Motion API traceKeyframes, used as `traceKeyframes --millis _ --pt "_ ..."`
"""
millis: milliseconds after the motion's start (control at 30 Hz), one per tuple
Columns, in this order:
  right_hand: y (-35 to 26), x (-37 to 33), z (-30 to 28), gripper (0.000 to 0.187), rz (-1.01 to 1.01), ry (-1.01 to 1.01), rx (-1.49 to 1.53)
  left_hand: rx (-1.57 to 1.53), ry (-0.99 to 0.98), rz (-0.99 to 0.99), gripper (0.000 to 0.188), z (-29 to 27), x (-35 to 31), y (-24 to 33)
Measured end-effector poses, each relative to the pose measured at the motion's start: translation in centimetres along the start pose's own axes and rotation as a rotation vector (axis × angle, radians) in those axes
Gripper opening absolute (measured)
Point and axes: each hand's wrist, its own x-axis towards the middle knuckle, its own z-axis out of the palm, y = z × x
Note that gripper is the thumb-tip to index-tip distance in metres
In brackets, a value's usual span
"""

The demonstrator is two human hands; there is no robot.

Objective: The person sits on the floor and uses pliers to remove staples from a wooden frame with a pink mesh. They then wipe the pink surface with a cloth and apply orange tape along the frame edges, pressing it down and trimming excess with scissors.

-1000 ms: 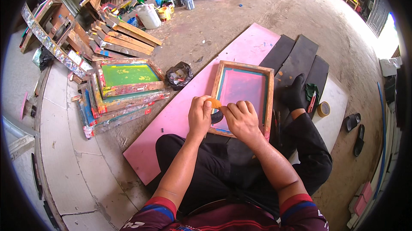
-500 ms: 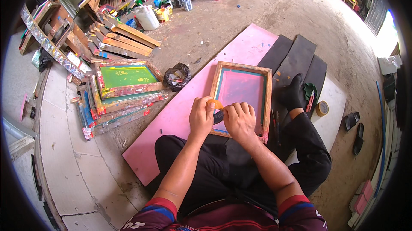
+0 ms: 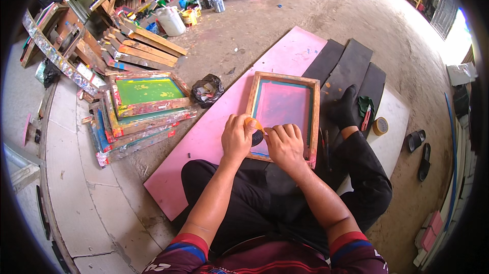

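Observation:
Over the near edge of a wooden-framed printing screen, both my hands are closed on what looks like a roll of tape. My left hand grips its orange band, and a dark round part shows below the fingers. Pinched fingers of my right hand hold the narrow orange end, drawn out from the band. The screen's mesh is pinkish-purple inside a teal border, and it lies flat on pink and black sheets. The fingertips hide part of the roll.
Paint-stained screens are stacked at left, beside a black bag of scraps. A tape roll and a red cutter lie right of my foot. Sandals rest farther right. Paint cans and jugs stand far left; a person sits far back.
Both hands stay over the screen's near edge, with the orange band tilted a little more and its end drawn toward the right hand. The whole view has shifted slightly.

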Motion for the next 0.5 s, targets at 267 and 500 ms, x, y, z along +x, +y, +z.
traceKeyframes --millis 267,500 --pt "0.6 -0.5 0.3 0.017 -0.009 -0.055 0.011 0.052 -0.047 0.029 0.051 0.0 0.1 0.8" --pt "1.1 -0.6 0.2 0.016 -0.019 -0.069 0.006 0.033 -0.063 0.018 0.053 0.4 0.1 0.8"
